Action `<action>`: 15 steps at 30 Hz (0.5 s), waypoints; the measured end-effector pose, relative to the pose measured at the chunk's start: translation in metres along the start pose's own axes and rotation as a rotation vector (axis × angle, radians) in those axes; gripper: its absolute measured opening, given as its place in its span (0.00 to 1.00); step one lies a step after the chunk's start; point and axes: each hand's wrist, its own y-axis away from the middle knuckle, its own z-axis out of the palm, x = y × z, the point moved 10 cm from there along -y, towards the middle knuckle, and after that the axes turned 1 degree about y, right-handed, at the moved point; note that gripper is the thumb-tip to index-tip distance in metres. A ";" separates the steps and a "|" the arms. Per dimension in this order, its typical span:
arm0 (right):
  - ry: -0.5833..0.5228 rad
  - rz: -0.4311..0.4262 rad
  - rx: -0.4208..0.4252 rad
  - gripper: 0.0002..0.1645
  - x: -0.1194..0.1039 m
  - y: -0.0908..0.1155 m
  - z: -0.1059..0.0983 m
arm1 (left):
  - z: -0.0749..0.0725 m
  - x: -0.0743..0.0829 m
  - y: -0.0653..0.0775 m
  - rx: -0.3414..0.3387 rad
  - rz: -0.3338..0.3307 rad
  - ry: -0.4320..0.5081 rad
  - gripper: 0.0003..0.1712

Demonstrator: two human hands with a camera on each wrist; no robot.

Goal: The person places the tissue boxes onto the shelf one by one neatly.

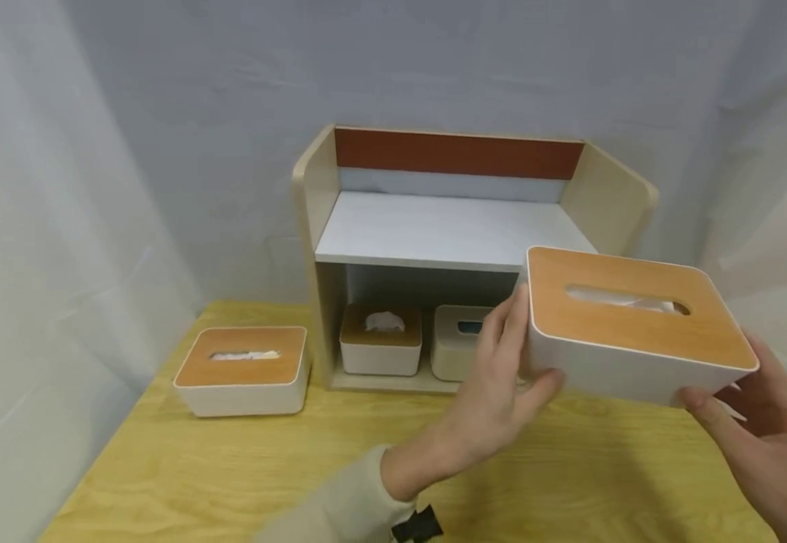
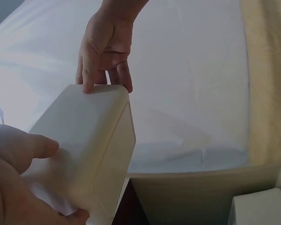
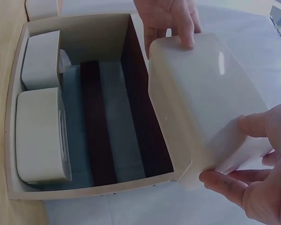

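Likely for balance, the wood-lidded tissue box (image 1: 638, 328) is held up by its ends — left hand (image 1: 491, 388) and right hand (image 1: 770, 430) both curled partway round it — before the two-tier shelf (image 1: 444, 226).

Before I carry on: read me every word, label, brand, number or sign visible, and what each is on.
None: I can read no text in any view.
Held white rectangular tissue box with orange wood-look lid: no lettering on visible faces.
Similar white box with orange lid on the yellow wood-grain table: none.
Pale wooden shelf unit with white board: none visible.
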 end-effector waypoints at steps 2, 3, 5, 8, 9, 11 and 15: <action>-0.016 0.023 0.026 0.47 -0.001 -0.004 -0.002 | -0.006 0.002 -0.005 0.012 -0.004 -0.014 0.56; -0.037 0.047 0.034 0.49 0.000 -0.005 -0.002 | -0.009 0.002 -0.008 0.020 -0.007 -0.030 0.57; -0.082 0.084 0.055 0.51 0.001 -0.009 -0.003 | -0.015 0.003 -0.011 0.029 -0.018 -0.049 0.57; -0.198 0.050 0.045 0.53 -0.007 -0.017 0.000 | -0.023 0.001 -0.017 0.039 -0.030 -0.063 0.57; -0.264 0.025 0.043 0.53 -0.012 -0.020 0.001 | -0.025 0.001 -0.019 0.038 -0.035 -0.062 0.57; -0.404 -0.051 0.033 0.54 -0.022 -0.026 0.003 | -0.029 -0.001 -0.024 0.036 -0.037 -0.064 0.56; -0.342 -0.095 0.032 0.53 -0.033 -0.036 0.007 | -0.037 -0.006 -0.033 0.027 -0.034 -0.064 0.56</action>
